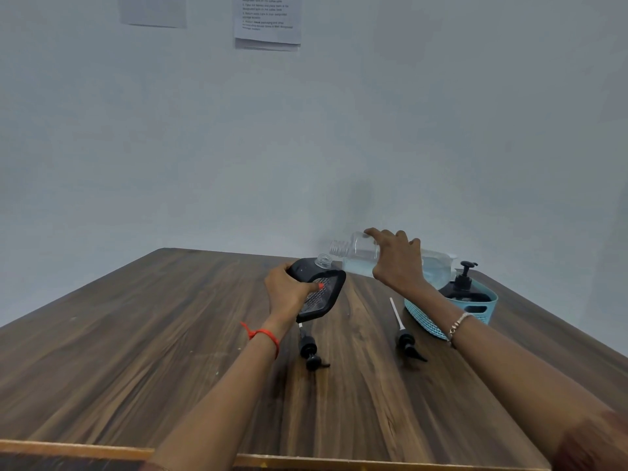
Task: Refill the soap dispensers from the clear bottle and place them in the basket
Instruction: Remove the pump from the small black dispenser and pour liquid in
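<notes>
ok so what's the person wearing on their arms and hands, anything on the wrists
Both forearms are bare, with no sleeves or gloves. The left hand has a red thread bracelet tied at the wrist and red polish on a visible nail. The right hand has a thin silver bracelet at the wrist.

A dark wood-grain table (170, 334) with a lighter front edge stands against a plain pale grey-blue wall (441, 113). Two printed paper sheets (267, 20) hang high on the wall. Lighting is soft and even.
</notes>
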